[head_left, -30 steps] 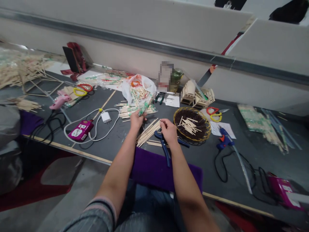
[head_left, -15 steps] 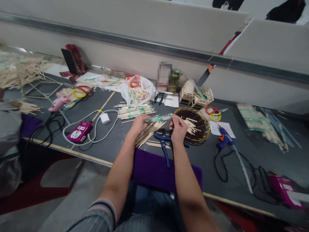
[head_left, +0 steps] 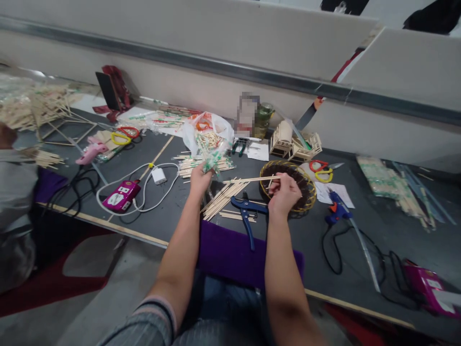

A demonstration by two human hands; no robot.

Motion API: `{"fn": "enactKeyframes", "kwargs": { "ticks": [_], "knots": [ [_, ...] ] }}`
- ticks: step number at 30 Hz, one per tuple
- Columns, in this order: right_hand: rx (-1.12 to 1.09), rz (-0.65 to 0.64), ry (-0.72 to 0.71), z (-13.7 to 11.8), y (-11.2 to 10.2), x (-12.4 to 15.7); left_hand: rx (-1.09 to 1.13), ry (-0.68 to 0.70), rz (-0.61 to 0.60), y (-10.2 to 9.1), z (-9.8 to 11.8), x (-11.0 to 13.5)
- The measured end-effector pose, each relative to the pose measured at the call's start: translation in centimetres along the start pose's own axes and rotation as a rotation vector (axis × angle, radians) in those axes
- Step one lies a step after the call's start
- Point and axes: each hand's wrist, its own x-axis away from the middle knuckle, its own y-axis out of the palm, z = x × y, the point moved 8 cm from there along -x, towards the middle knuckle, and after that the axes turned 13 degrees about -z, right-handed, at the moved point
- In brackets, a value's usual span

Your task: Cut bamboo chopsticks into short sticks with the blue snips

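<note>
My left hand [head_left: 200,181] is closed on a crumpled clear plastic wrapper [head_left: 214,158] with green print. Pinched in my right hand [head_left: 284,194] are thin wooden chopsticks [head_left: 252,179], pointing left, bare of wrapping. Right behind that hand sits a dark woven basket [head_left: 264,169] with a yellow rim; the short sticks in it are mostly hidden. Between my arms lie a pile of bare chopsticks [head_left: 224,199] and a blue-handled cutter [head_left: 247,209]. Wrapped chopsticks [head_left: 201,166] are stacked beyond my left hand.
A white plastic bag [head_left: 190,137] of sticks stands behind. Small stick-built models [head_left: 284,139] are at the back. To the right lie scissors [head_left: 324,172], a blue glue gun [head_left: 337,209] and wrapped bundles [head_left: 382,178]. A pink power strip [head_left: 122,196] with cable lies left. Another person's sleeve [head_left: 16,182] shows at far left.
The chopsticks have come out of their wrapper and moved right with my right hand, towards the basket. The wrapper stays in my left hand, now crumpled and slightly raised.
</note>
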Motion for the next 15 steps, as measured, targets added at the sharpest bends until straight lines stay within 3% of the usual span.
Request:
{"fn": "enactKeyframes", "kwargs": {
  "ticks": [3,9,11,15],
  "knots": [
    [-0.015,-0.064,0.058,0.8,1.0,0.2,0.342,0.035,0.073,-0.3,-0.7,-0.2],
    [-0.108,0.042,-0.009,-0.1,-0.2,0.3,0.752,-0.130,0.361,-1.7,-3.4,0.3],
    [-0.078,-0.028,0.032,0.2,0.4,0.3,0.815,-0.128,0.387,-1.9,-3.5,0.4],
    [0.058,-0.310,0.211,2.3,3.5,1.2,0.947,-0.125,0.324,-1.4,-3.2,0.2]
  ]
}}
